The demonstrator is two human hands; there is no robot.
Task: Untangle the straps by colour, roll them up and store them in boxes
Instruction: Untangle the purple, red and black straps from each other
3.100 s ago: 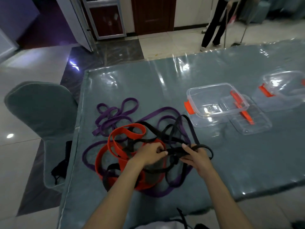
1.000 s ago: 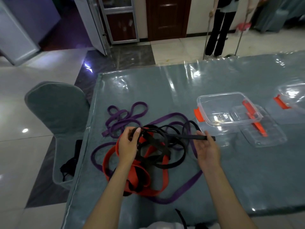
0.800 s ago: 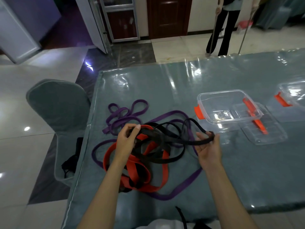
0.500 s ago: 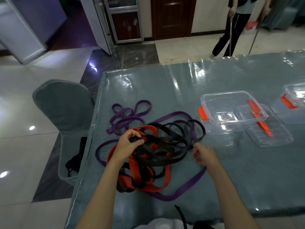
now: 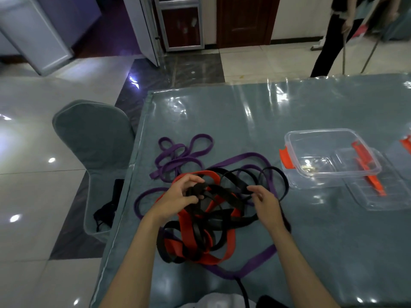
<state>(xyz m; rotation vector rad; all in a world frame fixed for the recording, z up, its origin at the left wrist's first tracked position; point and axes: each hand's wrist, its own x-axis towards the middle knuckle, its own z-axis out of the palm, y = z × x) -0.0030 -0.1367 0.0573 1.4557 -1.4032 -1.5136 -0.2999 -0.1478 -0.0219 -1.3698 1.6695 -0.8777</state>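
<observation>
1. Left hand: fingers curled round a bunched section of the flat black strap, gripping it above the pile.
2. Right hand: fingertips pinch another loop of the same black strap, just right of the left hand; thumb and fingers bent in.
3. Black strap loops across the middle of the tangle, over the flat red-orange strap, which lies mostly under and toward the near side of the pile.
4. Long purple strap runs round the outside of the tangle; one run passes near the table's near edge, another arcs toward the far side.
5. Second bunch of thinner purple strap lies apart on the far-left side of the pile, close to the table's left edge.
6. Whole pile sits near the left edge of the grey-green table under clear plastic film.
7. Clear plastic box with orange clips stands to the right of the tangle, open, tilted on its clear lid.
8. Another orange-clipped clear container is cut off at the right edge of the view.
9. Grey-green covered chair stands beside the table's left edge.
10. Person standing on the tiled floor beyond the far edge.
</observation>
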